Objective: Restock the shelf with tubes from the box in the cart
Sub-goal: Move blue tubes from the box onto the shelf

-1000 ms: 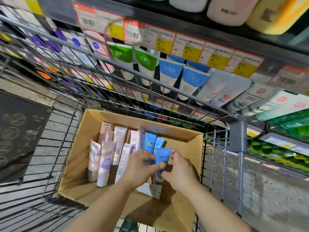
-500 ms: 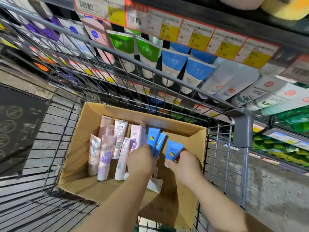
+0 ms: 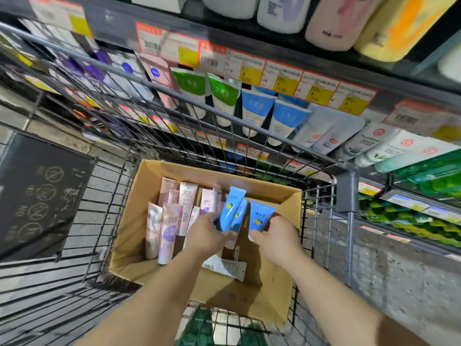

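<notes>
Blue tubes gripped in both hands over the box!

2 blue tubes [image 3: 230,211] are clamped in the curled fingers of the left hand [image 3: 205,233], and 1 blue tube [image 3: 259,217] is pinched by the right hand [image 3: 278,236], all held above the cardboard box [image 3: 249,290] in the wire cart [image 3: 345,193]. Pink tubes [image 3: 169,221] are left lying inside (a white one too), and the shelf [image 3: 274,113] is stocked just beyond.

Yellow price tags [image 3: 285,84], bottles [image 3: 331,21] above, black sign [image 3: 37,196] at left.
</notes>
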The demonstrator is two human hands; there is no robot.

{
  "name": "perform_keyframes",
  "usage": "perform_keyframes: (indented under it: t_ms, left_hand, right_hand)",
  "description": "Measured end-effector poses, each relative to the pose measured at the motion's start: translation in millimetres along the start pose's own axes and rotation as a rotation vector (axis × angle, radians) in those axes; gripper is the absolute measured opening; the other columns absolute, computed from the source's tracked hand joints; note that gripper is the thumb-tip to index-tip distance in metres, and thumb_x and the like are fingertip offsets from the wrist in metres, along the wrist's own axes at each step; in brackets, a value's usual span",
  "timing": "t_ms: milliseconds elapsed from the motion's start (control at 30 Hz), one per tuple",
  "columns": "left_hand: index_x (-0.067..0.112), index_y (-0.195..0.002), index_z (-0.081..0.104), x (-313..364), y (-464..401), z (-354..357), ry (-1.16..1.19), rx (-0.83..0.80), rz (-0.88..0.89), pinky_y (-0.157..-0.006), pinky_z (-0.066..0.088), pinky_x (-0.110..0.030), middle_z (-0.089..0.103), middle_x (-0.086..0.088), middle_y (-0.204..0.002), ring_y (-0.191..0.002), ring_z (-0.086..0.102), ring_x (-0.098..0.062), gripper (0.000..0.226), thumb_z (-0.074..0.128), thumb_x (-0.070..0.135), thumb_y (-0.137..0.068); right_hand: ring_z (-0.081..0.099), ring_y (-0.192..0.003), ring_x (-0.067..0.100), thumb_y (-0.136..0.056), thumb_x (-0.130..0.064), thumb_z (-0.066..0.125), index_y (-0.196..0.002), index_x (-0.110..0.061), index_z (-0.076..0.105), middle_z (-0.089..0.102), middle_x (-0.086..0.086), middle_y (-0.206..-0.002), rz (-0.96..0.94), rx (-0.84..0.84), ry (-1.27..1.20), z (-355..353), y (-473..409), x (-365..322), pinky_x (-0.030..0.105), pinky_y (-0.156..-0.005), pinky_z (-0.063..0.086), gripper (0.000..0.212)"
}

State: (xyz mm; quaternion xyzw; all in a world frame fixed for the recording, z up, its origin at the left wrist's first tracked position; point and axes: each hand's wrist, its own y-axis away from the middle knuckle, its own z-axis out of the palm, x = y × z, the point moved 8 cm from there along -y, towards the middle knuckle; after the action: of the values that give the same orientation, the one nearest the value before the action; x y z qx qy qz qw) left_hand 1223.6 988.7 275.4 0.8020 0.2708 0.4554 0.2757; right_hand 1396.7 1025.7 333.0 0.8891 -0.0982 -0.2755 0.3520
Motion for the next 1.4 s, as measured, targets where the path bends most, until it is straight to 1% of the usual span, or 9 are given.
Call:
perform_keyframes:
  t_ms: [233,367,500,600,700,833,1067,1233,1400]
  left_hand:
    - [0.019,-0.093,0.048,60.6,49.0,-49.5,0.067,-0.1,0.169,-0.061,0.052,-0.035,0.062,-0.008,-0.087,-0.067,0.057,-0.014,0.044,0.085,0.017,-0.068]
    - [0.025,-0.086,0.045,117.7,87.7,-92.7,0.037,-0.07,0.333,-0.072,0.052,-0.049,0.064,-0.016,-0.09,-0.072,0.057,-0.019,0.057,0.081,0.047,-0.047]
    - [0.025,-0.083,0.049,185.2,135.9,-119.1,0.02,0.019,0.512,-0.058,0.04,-0.017,0.053,0.006,-0.072,-0.061,0.047,-0.005,0.035,0.082,0.033,-0.073]
    - [0.013,-0.093,0.057,230.2,171.9,-109.6,0.1,0.028,0.598,-0.06,0.042,-0.013,0.063,0.005,-0.074,-0.061,0.054,-0.001,0.028,0.072,0.034,-0.084]
    - [0.011,-0.095,0.058,273.9,201.9,-75.5,0.203,0.004,0.655,-0.067,0.046,-0.018,0.067,0.005,-0.075,-0.064,0.059,0.003,0.034,0.072,0.04,-0.083]
    - [0.018,-0.094,0.059,354.6,262.8,6.6,0.321,-0.06,0.786,-0.071,0.05,-0.033,0.07,0.0,-0.083,-0.077,0.063,-0.014,0.04,0.074,0.051,-0.075]
    - [0.002,-0.111,0.054,499.3,392.1,182.7,0.412,-0.223,0.965,-0.051,0.046,-0.014,0.066,-0.005,-0.089,-0.065,0.06,-0.001,0.032,0.069,0.012,-0.084]
    - [0.021,-0.097,0.058,576.8,446.8,252.0,0.357,-0.27,1.055,-0.059,0.045,-0.034,0.068,-0.019,-0.096,-0.064,0.057,-0.015,0.054,0.075,0.056,-0.06]
    - [0.019,-0.093,0.058,643.5,463.9,289.7,0.308,-0.239,1.115,-0.053,0.042,-0.02,0.068,-0.006,-0.083,-0.058,0.056,-0.005,0.018,0.073,0.026,-0.084]
  right_hand:
    - [0.063,-0.097,0.025,-0.087,-0.021,0.067,-0.1,-0.015,0.06,0.068,0.005,-0.104,-0.071,0.016,-0.045,-52.1,51.4,-50.1,0.032,-0.08,0.051,0.016]
    - [0.06,-0.09,0.018,-0.085,-0.02,0.068,-0.102,-0.015,0.062,0.068,0.007,-0.108,-0.112,0.083,-0.102,-106.0,96.2,-73.2,0.025,-0.068,0.04,0.019]
    - [0.052,-0.088,0.014,-0.086,-0.021,0.069,-0.115,-0.009,0.06,0.06,-0.001,-0.104,-0.163,0.157,-0.178,-160.5,138.7,-74.8,0.018,-0.062,0.032,0.032]
    - [0.059,-0.087,0.015,-0.084,-0.024,0.072,-0.109,-0.014,0.06,0.064,-0.005,-0.101,-0.18,0.214,-0.316,-199.6,162.6,-52.7,0.027,-0.069,0.044,0.03]
    - [0.056,-0.071,0.01,-0.083,-0.025,0.073,-0.092,-0.022,0.059,0.064,-0.006,-0.087,-0.212,0.259,-0.393,-242.3,189.2,-16.7,0.025,-0.06,0.043,0.017]
    - [0.061,-0.074,0.015,-0.083,-0.012,0.07,-0.083,-0.021,0.061,0.069,0.001,-0.087,-0.268,0.346,-0.552,-323.8,238.0,59.4,0.035,-0.075,0.054,0.013]
    - [0.059,-0.084,0.02,-0.089,-0.013,0.066,-0.101,-0.015,0.058,0.062,0.025,-0.109,-0.352,0.569,-0.601,-497.1,354.1,219.2,0.037,-0.071,0.057,0.014]
    - [0.059,-0.075,0.012,-0.093,-0.012,0.061,-0.097,-0.025,0.053,0.061,0.002,-0.092,-0.434,0.652,-0.683,-569.5,405.2,295.5,0.039,-0.07,0.054,0.016]
    - [0.06,-0.083,0.02,-0.093,-0.015,0.061,-0.101,-0.023,0.052,0.06,0.019,-0.104,-0.416,0.728,-0.665,-615.5,413.7,343.4,0.033,-0.067,0.056,0.014]
